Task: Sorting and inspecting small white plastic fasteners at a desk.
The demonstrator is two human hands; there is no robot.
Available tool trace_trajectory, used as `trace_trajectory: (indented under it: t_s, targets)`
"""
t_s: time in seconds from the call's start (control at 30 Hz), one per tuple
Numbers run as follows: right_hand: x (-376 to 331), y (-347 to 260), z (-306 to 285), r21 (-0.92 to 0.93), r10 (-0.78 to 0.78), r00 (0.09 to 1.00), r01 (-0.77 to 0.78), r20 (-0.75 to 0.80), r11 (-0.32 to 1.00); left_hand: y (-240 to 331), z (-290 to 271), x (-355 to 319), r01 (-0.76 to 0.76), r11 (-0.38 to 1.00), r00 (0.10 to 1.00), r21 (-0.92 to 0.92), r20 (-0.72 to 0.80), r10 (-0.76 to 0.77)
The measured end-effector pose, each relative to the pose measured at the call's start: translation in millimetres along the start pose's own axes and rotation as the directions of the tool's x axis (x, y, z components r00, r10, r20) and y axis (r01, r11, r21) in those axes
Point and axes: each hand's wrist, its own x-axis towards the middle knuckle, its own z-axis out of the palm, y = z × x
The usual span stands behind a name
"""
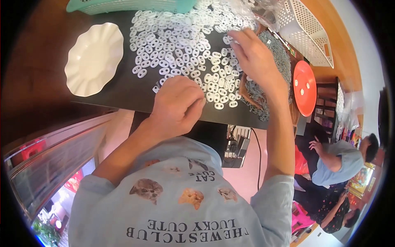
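Note:
Several small white oval plastic pieces [181,41], each with two holes, lie spread over a dark table top [123,92]. My left hand [179,103] rests near the table's front edge with its fingers curled closed, fingertips beside the nearest white pieces; whether anything is inside it is hidden. My right hand [255,57] reaches further out over the spread, its fingertips pinched on one white piece at the right side. A heap of small grey metal parts [277,61] lies just right of that hand.
A white scalloped plate [94,57] sits at the left. A teal basket [123,5] and a white perforated basket [306,33] stand at the far edge. A red round plate [304,88] holds a few white pieces. Other people [337,160] sit at the lower right.

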Motion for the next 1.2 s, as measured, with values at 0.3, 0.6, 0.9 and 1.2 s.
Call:
trace_trajectory:
  t_s: [0.3,0.6,0.9,1.2]
  targets:
    - [21,-12,29,-0.178,-0.177,0.984,0.175,0.009,0.968,-8,1,-5,-0.020,0.999,0.998,0.038,-0.063,0.022]
    - [1,-39,20,-0.112,-0.096,0.984,0.113,0.149,0.987,-10,3,-8,-0.024,0.999,0.996,0.024,-0.089,0.026]
    - [12,-39,20,-0.380,-0.118,0.970,0.194,0.214,0.904,-9,3,-6,-0.018,0.999,0.995,0.029,-0.093,0.021]
    - [15,-31,-3,-0.213,-0.175,0.944,0.239,0.281,0.947,-6,-5,-6,-0.035,0.999,0.997,0.038,-0.069,0.038]
